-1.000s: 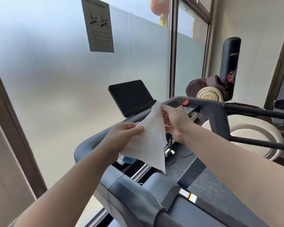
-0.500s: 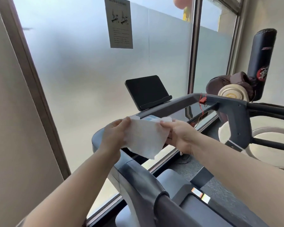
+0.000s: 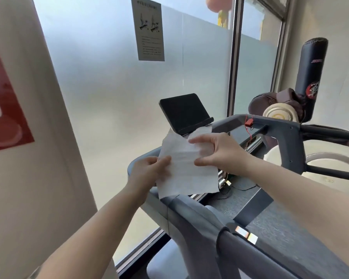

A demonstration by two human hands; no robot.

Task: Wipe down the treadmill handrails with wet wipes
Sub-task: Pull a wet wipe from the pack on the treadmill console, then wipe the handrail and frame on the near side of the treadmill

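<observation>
Item: wet wipe (image 3: pixel 186 168), pinched by our left hand (image 3: pixel 149 172) and right hand (image 3: pixel 222 152), apparently spread to cover the handrail (image 3: pixel 199 216) beneath.

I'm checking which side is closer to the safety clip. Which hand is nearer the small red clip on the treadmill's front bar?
Right. The right hand pinches the white wet wipe just below-left of the small red clip; the left hand holds the wipe's opposite edge, farther left and lower.

The near grey handrail (image 3: pixel 191 216) lies bare below the spread wipe (image 3: pixel 186 168); the wall (image 3: pixel 38 178) crowds its left side, the tablet (image 3: pixel 184 112) stands beyond.
</observation>
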